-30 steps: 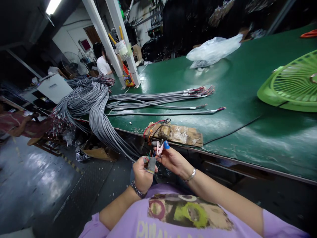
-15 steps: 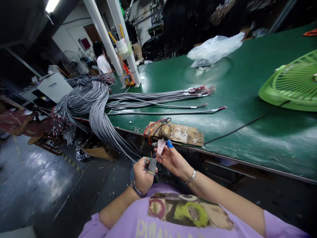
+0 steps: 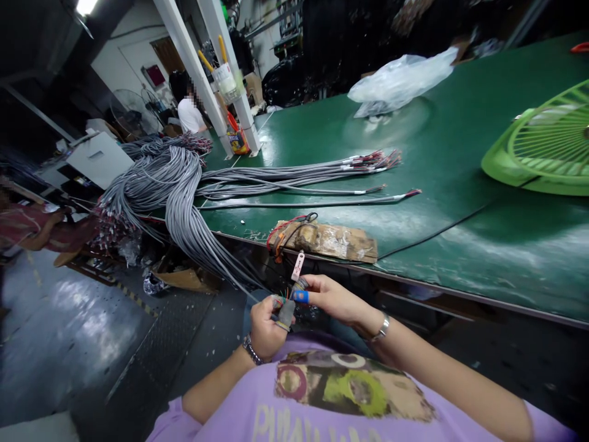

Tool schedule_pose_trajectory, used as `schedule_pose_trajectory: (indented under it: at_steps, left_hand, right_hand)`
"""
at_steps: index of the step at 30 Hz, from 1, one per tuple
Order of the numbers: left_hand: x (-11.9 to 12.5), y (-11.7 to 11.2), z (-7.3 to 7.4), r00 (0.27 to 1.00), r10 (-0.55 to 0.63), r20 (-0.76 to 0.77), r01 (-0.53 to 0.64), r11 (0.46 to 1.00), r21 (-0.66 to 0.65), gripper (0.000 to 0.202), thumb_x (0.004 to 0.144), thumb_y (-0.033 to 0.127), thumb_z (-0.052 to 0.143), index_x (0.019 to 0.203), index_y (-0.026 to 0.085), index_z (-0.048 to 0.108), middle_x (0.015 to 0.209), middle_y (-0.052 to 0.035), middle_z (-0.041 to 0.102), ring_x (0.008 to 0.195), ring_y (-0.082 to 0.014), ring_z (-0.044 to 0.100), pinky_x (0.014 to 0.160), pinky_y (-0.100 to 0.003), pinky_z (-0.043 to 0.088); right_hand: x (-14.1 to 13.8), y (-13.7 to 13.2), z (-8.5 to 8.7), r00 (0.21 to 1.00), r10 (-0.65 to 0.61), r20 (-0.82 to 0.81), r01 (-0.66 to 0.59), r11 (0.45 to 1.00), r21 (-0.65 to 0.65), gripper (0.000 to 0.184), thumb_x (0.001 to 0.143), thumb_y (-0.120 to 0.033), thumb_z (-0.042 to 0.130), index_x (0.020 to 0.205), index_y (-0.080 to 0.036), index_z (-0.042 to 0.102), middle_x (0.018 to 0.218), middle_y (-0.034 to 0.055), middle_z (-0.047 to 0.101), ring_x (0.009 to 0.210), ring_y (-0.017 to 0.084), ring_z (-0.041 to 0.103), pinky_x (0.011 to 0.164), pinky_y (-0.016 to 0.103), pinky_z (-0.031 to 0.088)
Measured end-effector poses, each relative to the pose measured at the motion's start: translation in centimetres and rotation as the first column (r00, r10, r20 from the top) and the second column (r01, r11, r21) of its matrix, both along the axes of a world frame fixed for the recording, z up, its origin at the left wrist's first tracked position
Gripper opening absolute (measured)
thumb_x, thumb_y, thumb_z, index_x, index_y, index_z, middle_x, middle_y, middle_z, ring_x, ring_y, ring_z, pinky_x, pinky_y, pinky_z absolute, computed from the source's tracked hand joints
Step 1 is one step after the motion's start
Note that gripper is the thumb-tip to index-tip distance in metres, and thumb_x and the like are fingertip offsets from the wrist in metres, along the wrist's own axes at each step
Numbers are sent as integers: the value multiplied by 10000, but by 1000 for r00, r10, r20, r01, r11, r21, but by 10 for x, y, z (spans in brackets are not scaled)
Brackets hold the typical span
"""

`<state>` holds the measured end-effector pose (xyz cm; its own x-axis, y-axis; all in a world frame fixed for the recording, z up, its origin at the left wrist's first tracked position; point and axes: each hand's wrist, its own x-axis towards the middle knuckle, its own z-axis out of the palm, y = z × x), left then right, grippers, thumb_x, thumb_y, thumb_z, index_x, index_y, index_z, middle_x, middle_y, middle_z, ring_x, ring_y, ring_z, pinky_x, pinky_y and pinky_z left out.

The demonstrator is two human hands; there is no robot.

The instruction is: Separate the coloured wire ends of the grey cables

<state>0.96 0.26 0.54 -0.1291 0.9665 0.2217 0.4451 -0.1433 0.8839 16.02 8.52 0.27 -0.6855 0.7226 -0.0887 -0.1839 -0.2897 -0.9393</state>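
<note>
My left hand (image 3: 265, 328) is closed around the end of a grey cable, where thin coloured wires (image 3: 286, 295) fan out in green, orange and other colours. Grey wrapping (image 3: 286, 314) covers a fingertip of this hand. My right hand (image 3: 334, 299) is closed just beside the wires, thumb and forefinger pinched together, with blue tape (image 3: 300, 297) round the thumb. A small pale pink strip (image 3: 299, 266) with dark print sticks up from its fingers; its lower end is hidden. Whether the right fingertips also touch the wires I cannot tell.
A worn wooden block (image 3: 340, 241) with red and black leads lies at the edge of the green table (image 3: 460, 258). Grey cables (image 3: 184, 190) drape over the left side. A green fan (image 3: 543, 147), a plastic bag (image 3: 402, 83) and white posts (image 3: 225, 67) stand beyond. Another person (image 3: 189, 113) is behind.
My right hand has turned over, its blue-taped thumb moving down and left to the wires. The pale strip now points up and away. My left hand has stayed nearly in place.
</note>
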Motion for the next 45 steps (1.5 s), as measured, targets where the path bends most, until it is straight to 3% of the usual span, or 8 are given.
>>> schedule_pose_trajectory:
  at_steps: [5,8,15,20,24,30,38,45]
  left_hand:
    - [3,3,3,976,-193,102,213,945,-249,201,748,319,629,629,158,624,505,-24,627,465,-132,565,481,-222,437]
    - [3,3,1,960,-139,244,214,924,-316,254,744,368,634,620,153,585,472,-13,599,429,-126,551,467,-225,451]
    - [4,2,-11,911,98,400,-7,975,-224,292,779,410,600,655,149,559,508,-5,599,454,-119,559,509,-236,467]
    - [5,5,-10,933,41,357,35,978,-205,270,780,375,605,633,149,585,525,-15,620,486,-129,575,538,-245,470]
    - [2,6,-6,950,-41,310,120,963,-240,319,788,409,596,607,147,604,546,-36,638,511,-138,583,564,-257,478]
    - [2,2,-10,944,-33,329,108,972,-210,308,794,400,593,623,145,621,529,-32,645,511,-140,589,586,-265,479]
    - [8,11,-24,779,176,602,-57,976,-211,202,775,323,611,692,144,570,486,12,605,421,-116,556,483,-237,444]
    - [6,16,-21,671,233,704,-58,963,-264,206,753,317,621,672,140,552,461,14,584,409,-102,545,415,-188,345]
  right_hand:
    - [3,-5,-4,997,36,72,-49,982,182,260,671,-381,729,677,-152,604,631,-13,591,577,110,480,561,239,392]
    - [5,-6,-8,995,-64,78,46,976,211,257,705,-400,698,695,-153,628,648,-3,595,596,112,480,575,240,394]
    - [7,-14,-19,997,-81,-4,81,996,-44,306,681,-425,717,795,-153,636,694,8,604,582,98,484,549,230,389]
    - [-7,-23,-17,981,-186,-62,185,982,-24,267,676,-407,716,676,-179,579,533,-27,560,483,93,434,478,233,327]
    - [-11,-20,-11,987,-117,-107,118,993,1,273,688,-421,700,646,-190,561,497,-25,558,458,102,439,467,242,328]
    - [-9,-8,-20,994,-81,68,81,997,5,334,625,-448,741,631,-153,584,511,-28,533,453,76,400,455,225,294]
    - [-12,-5,-15,992,-122,30,121,993,12,373,619,-481,736,650,-162,546,522,-35,529,480,82,412,490,234,304]
    - [-14,-8,-12,994,-97,-47,97,995,14,350,645,-462,726,713,-170,544,584,-19,571,537,111,479,553,260,371]
